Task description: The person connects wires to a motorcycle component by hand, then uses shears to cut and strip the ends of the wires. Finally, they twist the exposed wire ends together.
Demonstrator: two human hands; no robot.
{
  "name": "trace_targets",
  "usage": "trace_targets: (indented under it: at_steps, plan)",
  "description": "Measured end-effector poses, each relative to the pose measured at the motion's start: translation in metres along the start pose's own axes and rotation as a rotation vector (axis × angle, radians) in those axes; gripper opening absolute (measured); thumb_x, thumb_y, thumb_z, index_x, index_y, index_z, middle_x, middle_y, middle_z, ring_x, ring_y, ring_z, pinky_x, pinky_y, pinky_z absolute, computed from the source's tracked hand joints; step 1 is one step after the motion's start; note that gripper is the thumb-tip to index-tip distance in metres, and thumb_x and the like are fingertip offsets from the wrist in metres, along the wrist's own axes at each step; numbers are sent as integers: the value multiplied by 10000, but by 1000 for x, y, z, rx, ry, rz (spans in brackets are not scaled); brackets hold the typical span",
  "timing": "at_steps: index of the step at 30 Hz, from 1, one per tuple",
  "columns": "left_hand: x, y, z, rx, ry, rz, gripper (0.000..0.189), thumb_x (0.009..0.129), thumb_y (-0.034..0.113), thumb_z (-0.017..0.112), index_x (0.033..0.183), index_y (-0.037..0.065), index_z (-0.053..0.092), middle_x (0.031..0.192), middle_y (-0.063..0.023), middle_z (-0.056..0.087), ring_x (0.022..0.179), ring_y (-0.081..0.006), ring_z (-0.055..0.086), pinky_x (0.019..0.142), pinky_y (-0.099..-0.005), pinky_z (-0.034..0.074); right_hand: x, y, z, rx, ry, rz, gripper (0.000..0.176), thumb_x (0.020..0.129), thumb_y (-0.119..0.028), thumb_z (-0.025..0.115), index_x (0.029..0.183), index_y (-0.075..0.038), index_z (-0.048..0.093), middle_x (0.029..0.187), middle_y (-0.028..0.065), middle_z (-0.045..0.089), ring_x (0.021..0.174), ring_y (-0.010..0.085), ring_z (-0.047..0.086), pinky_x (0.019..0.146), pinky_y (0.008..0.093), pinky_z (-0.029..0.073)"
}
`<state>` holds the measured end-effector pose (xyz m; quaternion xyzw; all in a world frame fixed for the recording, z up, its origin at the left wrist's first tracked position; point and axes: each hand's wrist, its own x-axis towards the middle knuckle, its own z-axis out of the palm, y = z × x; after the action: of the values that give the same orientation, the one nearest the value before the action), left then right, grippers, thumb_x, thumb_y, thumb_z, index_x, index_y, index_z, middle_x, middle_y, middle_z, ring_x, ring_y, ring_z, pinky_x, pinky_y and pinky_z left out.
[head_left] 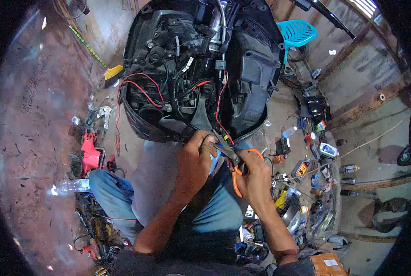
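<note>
In my right hand is a pair of orange-handled scissors, with my fingers through and around the handles. The dark blades point up and left toward my left hand. My left thumb and fingers are pinched together beside the blades; what they hold is too small to make out. Just beyond both hands stands the opened front of a motor scooter, its black panels and inner parts exposed. A red wire hangs from it down to near the scissors. Another red wire loops out on the left.
A clear plastic bottle lies left of my knee. Red plastic parts are on the floor at left. Bottles, a boxed item and loose parts crowd the right floor. A turquoise chair stands behind; a cardboard box is near right.
</note>
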<state>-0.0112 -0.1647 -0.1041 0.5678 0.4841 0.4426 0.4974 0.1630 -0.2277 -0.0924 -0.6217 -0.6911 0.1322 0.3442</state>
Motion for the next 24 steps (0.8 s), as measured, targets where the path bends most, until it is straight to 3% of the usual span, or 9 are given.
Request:
trace_targets:
  at_steps: [2, 5, 8, 14, 17, 20, 24]
  plan:
    - [0, 0, 1, -100, -26, -47, 259, 1130, 278, 501, 1064, 55, 614, 761, 22, 551, 554, -25, 414, 474, -219, 322, 0, -3, 0, -3, 3, 13, 409, 782, -62, 798, 1174, -20, 690, 941, 223, 671, 821, 431, 674, 706, 476, 535]
    - [4, 4, 0, -194, -49, -138, 283, 1118, 236, 498, 971, 30, 624, 720, 5, 569, 616, -84, 498, 567, -288, 430, 2, -2, 2, 0, -10, 42, 415, 775, -56, 798, 1175, -17, 691, 939, 218, 672, 813, 421, 677, 704, 473, 536]
    - [8, 4, 0, -175, -100, -195, 298, 1119, 248, 504, 949, 32, 621, 720, 8, 559, 628, -85, 492, 570, -288, 419, 4, 4, 5, 7, 22, -15, 410, 773, -61, 801, 1164, -11, 688, 925, 215, 670, 805, 414, 681, 699, 476, 536]
    - [14, 2, 2, -182, -98, -150, 339, 1117, 277, 510, 887, 47, 605, 702, 13, 543, 629, -84, 481, 581, -292, 404, 11, -5, -3, -73, 7, -7, 413, 762, -63, 809, 1152, -14, 682, 895, 194, 655, 825, 403, 660, 715, 489, 520]
    - [16, 6, 0, -113, -107, -169, 355, 1114, 297, 515, 861, 60, 591, 684, 22, 539, 604, -76, 472, 562, -289, 396, 12, -3, -5, -124, 4, -46, 435, 756, -61, 811, 1169, -20, 682, 891, 179, 642, 856, 391, 637, 739, 489, 507]
    - [15, 11, -1, -126, -143, -191, 347, 1129, 354, 495, 932, 83, 584, 712, 48, 475, 531, -22, 361, 440, -211, 271, 12, -4, -5, -152, 18, -51, 462, 753, -64, 813, 1193, -23, 678, 897, 173, 634, 877, 384, 626, 755, 490, 500]
    - [13, 10, 0, -202, -137, -237, 348, 1130, 353, 493, 933, 78, 574, 701, 45, 460, 531, -27, 359, 440, -217, 270, 9, -1, -2, -137, 12, -37, 495, 750, -70, 814, 1222, -25, 674, 890, 167, 626, 857, 380, 634, 739, 488, 501]
